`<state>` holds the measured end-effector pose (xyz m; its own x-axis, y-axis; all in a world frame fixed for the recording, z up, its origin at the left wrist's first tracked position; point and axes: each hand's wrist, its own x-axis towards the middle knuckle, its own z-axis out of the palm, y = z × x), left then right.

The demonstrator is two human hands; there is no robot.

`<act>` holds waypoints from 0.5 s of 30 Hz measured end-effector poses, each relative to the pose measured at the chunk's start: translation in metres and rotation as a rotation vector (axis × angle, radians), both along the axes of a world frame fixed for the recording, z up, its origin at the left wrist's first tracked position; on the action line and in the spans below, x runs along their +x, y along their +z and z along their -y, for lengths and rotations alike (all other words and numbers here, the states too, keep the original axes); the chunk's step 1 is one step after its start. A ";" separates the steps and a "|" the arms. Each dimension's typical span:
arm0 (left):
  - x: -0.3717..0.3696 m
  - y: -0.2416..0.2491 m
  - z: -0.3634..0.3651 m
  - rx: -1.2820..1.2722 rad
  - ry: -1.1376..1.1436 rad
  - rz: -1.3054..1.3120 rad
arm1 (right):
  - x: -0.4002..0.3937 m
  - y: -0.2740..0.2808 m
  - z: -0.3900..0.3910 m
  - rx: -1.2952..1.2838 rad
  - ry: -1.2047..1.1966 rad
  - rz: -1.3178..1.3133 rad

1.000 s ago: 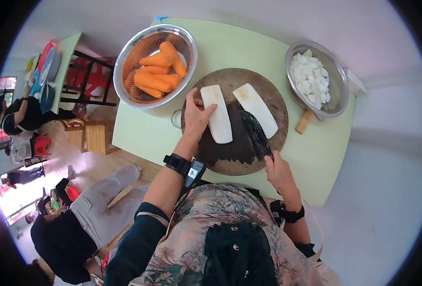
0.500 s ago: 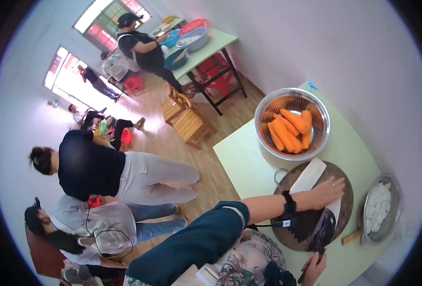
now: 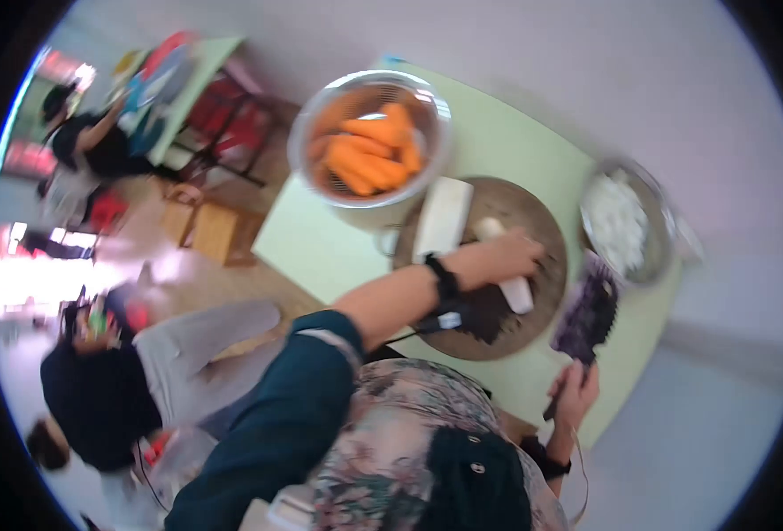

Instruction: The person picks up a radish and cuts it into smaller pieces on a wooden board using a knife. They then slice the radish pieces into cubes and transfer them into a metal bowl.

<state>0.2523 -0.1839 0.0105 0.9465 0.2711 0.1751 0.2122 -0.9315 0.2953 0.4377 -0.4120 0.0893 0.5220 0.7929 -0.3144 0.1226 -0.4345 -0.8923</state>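
Note:
My left hand [image 3: 514, 257] is closed over a peeled white radish [image 3: 518, 296] lying on the round, dark cutting board [image 3: 542, 212]. Both ends of that radish show past my fingers. A second, thicker piece of white radish [image 3: 443, 217] rests on the board to the left. In my right hand [image 3: 575, 394] is the handle of a cleaver [image 3: 589, 310]. Its broad, dark purplish blade is raised off the board, just beyond the board's right edge, apart from the radish.
A metal colander [image 3: 299, 142] of peeled carrots [image 3: 369, 159] stands at the table's far left. White chunks [image 3: 620, 221] fill a metal bowl [image 3: 666, 252] near the wall. People, wooden chairs and another table [image 3: 199, 75] are across the room at left.
The cleaver has moved off the board to its right side, held in my right hand. My left hand stays on the radish. The camera view has swung, shifting the whole scene leftward and up.

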 end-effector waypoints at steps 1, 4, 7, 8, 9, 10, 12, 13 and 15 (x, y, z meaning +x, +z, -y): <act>-0.004 0.008 0.005 -0.005 0.001 -0.088 | -0.002 0.004 0.000 0.031 0.017 -0.026; -0.015 0.024 0.012 0.045 -0.043 -0.170 | -0.001 0.002 0.005 0.053 0.051 -0.059; -0.025 0.032 0.015 0.122 -0.050 -0.152 | -0.006 0.009 0.005 0.026 0.035 -0.067; -0.025 0.032 0.017 0.128 -0.068 -0.150 | -0.008 0.009 0.004 0.034 0.033 -0.078; -0.025 0.031 0.020 0.173 -0.007 -0.057 | -0.009 0.012 0.002 0.060 0.054 -0.078; -0.025 0.029 0.024 0.216 0.054 0.039 | -0.011 0.015 -0.002 0.057 0.035 -0.076; -0.026 0.020 0.036 0.184 0.089 -0.004 | -0.014 0.020 -0.012 0.003 0.090 -0.024; -0.027 0.019 0.043 0.156 0.146 -0.052 | -0.013 0.019 -0.015 -0.034 0.105 -0.034; -0.038 0.027 0.051 -0.051 0.169 0.024 | -0.017 0.020 -0.031 -0.082 0.154 0.017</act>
<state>0.2145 -0.2353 0.0374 0.8825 0.4350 0.1791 0.3568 -0.8671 0.3477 0.4209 -0.3806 0.1090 0.4023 0.8358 -0.3737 0.2080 -0.4810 -0.8517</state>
